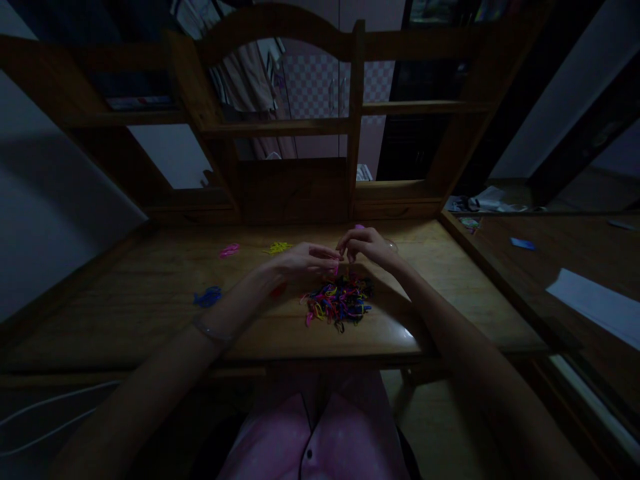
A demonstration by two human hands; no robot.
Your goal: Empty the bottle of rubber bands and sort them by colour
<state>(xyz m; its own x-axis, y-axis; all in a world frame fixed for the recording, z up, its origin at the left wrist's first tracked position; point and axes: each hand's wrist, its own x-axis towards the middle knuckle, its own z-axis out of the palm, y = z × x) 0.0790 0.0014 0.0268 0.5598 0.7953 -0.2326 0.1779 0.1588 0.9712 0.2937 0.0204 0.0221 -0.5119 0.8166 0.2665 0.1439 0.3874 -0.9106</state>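
A heap of small coloured rubber bands point(339, 301) lies on the wooden desk point(150, 293) in front of me. My left hand point(305, 258) and my right hand point(367, 245) meet just above the heap, fingertips pinched together. A small pink band seems to hang between the fingertips, but it is too dim to be sure. Sorted little piles lie apart: pink bands point(229, 251), yellow bands point(278, 247), blue bands point(208, 297), and a red patch point(279, 290) under my left wrist.
A wooden hutch with shelves point(300, 127) rises at the back of the desk. To the right, a second surface holds a white sheet point(595, 303), a blue scrap point(523, 244) and crumpled paper point(487, 199). A white cable point(45, 417) runs at lower left.
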